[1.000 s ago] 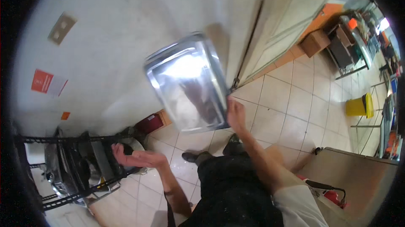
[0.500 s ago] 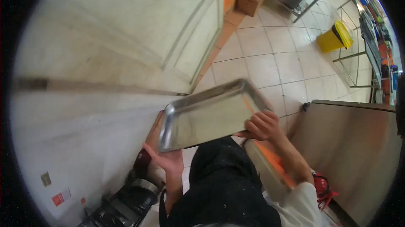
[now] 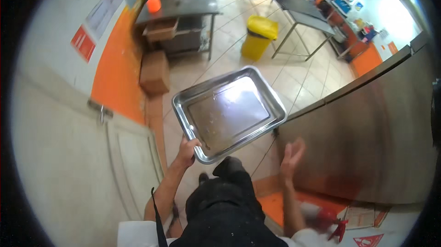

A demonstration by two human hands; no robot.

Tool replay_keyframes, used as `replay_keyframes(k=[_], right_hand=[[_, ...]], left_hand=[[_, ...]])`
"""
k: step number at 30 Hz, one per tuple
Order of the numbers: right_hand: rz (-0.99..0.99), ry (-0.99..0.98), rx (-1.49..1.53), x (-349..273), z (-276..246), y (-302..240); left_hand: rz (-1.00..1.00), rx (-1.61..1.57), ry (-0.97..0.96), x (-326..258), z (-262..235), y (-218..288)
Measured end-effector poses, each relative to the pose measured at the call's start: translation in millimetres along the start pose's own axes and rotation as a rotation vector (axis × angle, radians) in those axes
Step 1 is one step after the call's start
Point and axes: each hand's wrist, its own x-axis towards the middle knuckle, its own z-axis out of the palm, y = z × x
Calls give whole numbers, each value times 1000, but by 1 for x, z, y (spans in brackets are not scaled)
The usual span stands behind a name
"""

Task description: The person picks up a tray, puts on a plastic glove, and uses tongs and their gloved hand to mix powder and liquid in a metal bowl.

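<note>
The tray (image 3: pixel 229 114) is in the middle. The left hand (image 3: pixel 187 151) holds its left edge, by the near corner. The right hand (image 3: pixel 292 155) is to the right, apart from it. A door (image 3: pixel 64 155) is on the left. Past it, a box (image 3: pixel 154 73) sits by the far left table (image 3: pixel 197 4). A bin (image 3: pixel 258 39) stands between that and a second table (image 3: pixel 312 21). A big cabinet (image 3: pixel 363 141) is on the right.

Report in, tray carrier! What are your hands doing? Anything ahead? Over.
Left hand gripping metal tray by its left edge. Right hand open, off tray. Yellow bin standing ahead, beyond tray.
</note>
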Motion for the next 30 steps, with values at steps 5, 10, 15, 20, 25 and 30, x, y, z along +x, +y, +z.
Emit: replay_keyframes(k=[5,10,15,20,25,30], right_hand=[[629,-566,417,21,59,25],[431,-7,633,182,146,51],[628,-282,524,371,203,48],[442,-551,396,571,282,14],[367,-726,500,746,398,-6],[447,-673,553,837,500,6]], left_hand=[[-7,262,-130,159,125,-37],[-65,364,-342,251,261,-77],[-331,249,-515,388,283,36],[-289,210,-258,516,205,147],[-242,240,-96,659,150,219],[-212,230,-241,868,261,289]])
